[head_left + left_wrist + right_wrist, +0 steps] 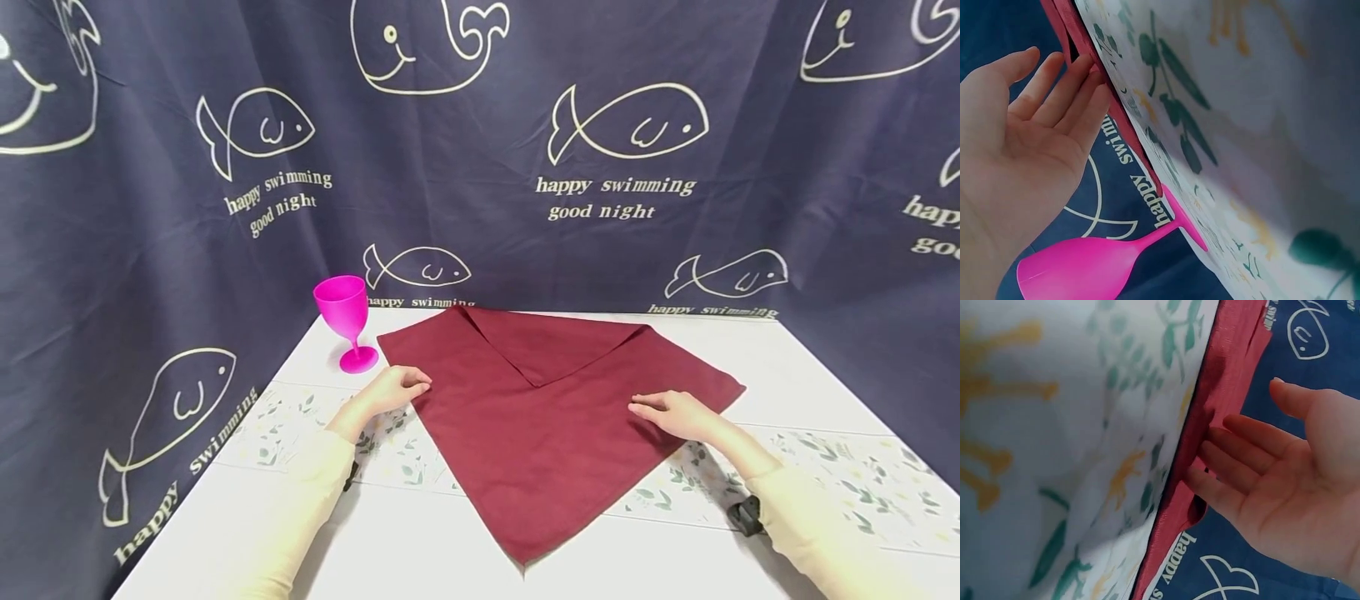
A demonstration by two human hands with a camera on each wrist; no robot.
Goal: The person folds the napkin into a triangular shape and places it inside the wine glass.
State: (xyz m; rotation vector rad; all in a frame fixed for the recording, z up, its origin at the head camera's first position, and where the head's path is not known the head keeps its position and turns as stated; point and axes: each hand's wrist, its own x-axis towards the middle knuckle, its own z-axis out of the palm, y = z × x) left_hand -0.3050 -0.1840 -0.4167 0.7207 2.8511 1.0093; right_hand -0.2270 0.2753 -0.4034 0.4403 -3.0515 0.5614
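A dark red cloth napkin (510,442) lies on the table with one corner pointing toward me and its far corner folded inward. My left hand (393,387) is at the napkin's left edge, fingers loosely bent and holding nothing; in the left wrist view its fingertips (1094,78) overlap the red cloth. On the other side, my right hand (675,414) is over the right part of the napkin, palm facing inward. The right wrist view shows its relaxed fingers (1225,465) right at the cloth, with the thumb apart from them.
A bright pink plastic goblet (347,312) stands upright at the back left, just beyond my left hand. The white table (405,542) has a leaf-patterned band across it. Dark blue curtains (480,167) with fish drawings enclose the back and sides.
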